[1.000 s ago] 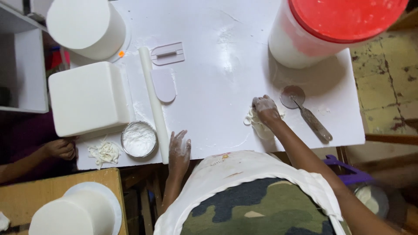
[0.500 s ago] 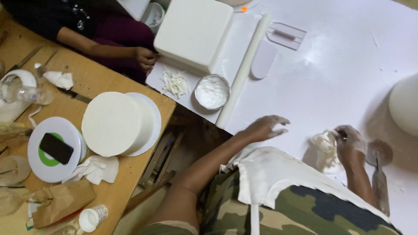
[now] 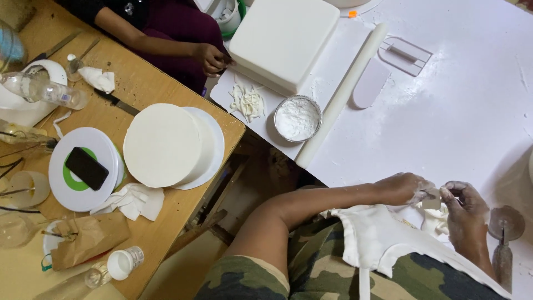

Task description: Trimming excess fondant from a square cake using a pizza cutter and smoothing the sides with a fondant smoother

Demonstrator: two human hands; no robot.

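A small lump of white fondant (image 3: 431, 201) sits pinched between left hand (image 3: 401, 189) and right hand (image 3: 465, 208); wheel cutter (image 3: 504, 240) lies just right, handle toward the person.

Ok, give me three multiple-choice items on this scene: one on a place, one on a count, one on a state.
1. Where does the bowl of white powder sit?
A. beside the rolling pin
B. on the round cake
C. on the floor

2. How many white cakes sit fully in view?
A. one
B. two
C. four

3. What are the person's two hands doing?
A. resting flat
B. pinching one small white piece between them
C. gripping the wheel cutter

A: it touches the pin's left side.
B: the square cake and the round cake.
B: left hand and right hand meet on it; the wheel cutter lies free.
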